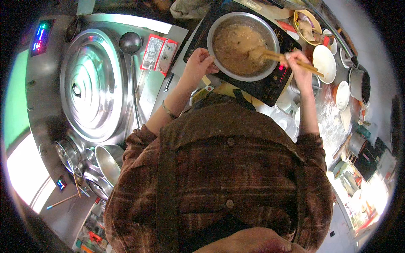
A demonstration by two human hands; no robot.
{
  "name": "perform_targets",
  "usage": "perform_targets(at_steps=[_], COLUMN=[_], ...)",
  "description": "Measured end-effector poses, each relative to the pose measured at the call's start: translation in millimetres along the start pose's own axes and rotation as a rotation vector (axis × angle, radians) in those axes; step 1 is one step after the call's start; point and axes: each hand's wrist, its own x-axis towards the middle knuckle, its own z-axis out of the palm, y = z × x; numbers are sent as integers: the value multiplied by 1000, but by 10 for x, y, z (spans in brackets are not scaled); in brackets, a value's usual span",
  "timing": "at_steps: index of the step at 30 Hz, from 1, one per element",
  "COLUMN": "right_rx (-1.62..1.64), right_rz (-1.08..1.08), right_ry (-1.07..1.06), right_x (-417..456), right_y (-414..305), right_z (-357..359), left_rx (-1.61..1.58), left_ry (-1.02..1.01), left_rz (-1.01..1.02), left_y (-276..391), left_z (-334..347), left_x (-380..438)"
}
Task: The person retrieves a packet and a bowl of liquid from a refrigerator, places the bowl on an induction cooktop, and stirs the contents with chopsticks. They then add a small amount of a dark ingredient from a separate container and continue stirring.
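Note:
A round steel pot (274, 38) of brown, lumpy liquid stands on a black induction cooktop (275, 91) with lit red marks. My left hand (202, 63) is at the pot's left rim, fingers curled and thumb against the rim; the fingertips are partly hidden. In my right hand (297, 60) is a pair of wooden chopsticks (311, 68), held right of the pot. Their far ends reach over the rim into the liquid, where the tips are hidden.
A large round steel lid (95, 85) and a long-handled ladle (130, 43) lie on the left, beside a red-edged packet (158, 53). On the right are a white bowl (325, 64), a yellow-rimmed bowl (299, 27) and a dark pot (360, 85). Steel basins (107, 159) stand lower left.

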Motion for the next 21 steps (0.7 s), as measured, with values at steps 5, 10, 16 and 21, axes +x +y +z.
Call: perform_targets(at_steps=[5,10,16,21], right_rx=[23,-30,40,-83], right_rz=[-130,-21,-26,-91], right_ry=[-98,4,241,236], right_x=[-26,-138,-155,-184], right_y=[-84,-181,-300,-290], right_z=[380,-50,-44,2], left_rx=[37,-19,1,8], left_ry=[-30,-9,-12,-35], left_rz=[-30,3,-21,4], left_y=[81,24,29,3], left_z=[54,29,41,23], left_x=[29,-9,-12,-11])
